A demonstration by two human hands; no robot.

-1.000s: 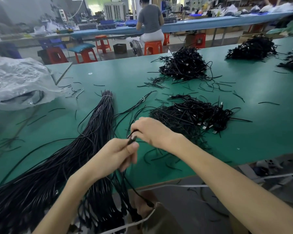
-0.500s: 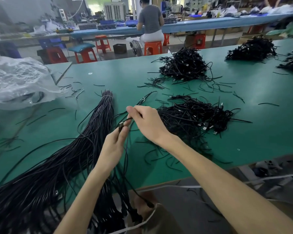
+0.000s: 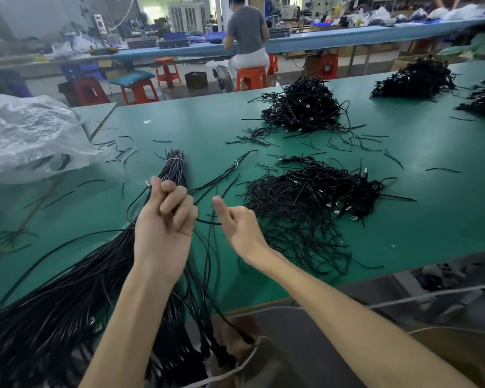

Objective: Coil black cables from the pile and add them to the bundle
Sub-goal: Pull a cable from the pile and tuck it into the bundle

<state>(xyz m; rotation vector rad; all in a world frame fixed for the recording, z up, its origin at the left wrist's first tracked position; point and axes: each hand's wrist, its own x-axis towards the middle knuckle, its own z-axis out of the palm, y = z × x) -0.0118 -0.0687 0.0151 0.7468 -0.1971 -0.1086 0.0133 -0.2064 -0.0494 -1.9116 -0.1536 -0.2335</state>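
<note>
- I am looking down on the green desk (image 3: 179,130), which is carrying everything the job needs.
- The bundle (image 3: 67,289) is lying along the left side of the desk. It is running from its tied far end down past the near edge, and it is passing under my left forearm.
- The pile (image 3: 305,208) is sitting loose and tangled to the right of the bundle, just beyond my right hand, with other heaps lying farther back.
- My left hand (image 3: 163,219) is hovering over the bundle with its fingers curled round one cable (image 3: 207,222).
- My right hand (image 3: 237,222) is riding just beside it, apart from it, thumb up and fingers curled. The cable is spanning the gap into that fist, so I judge it is gripping there too.
- The cable's slack is hanging down off the near edge of the desk.
- A metal tip (image 3: 147,184) is poking out above my left fingers.
- I judge I am starting the coiling of this one cable, with no loops showing yet.
- Next, I think, I am needing the right hand to draw the slack up and lay even loops into the left, minding snags on neighbouring strands.
</note>
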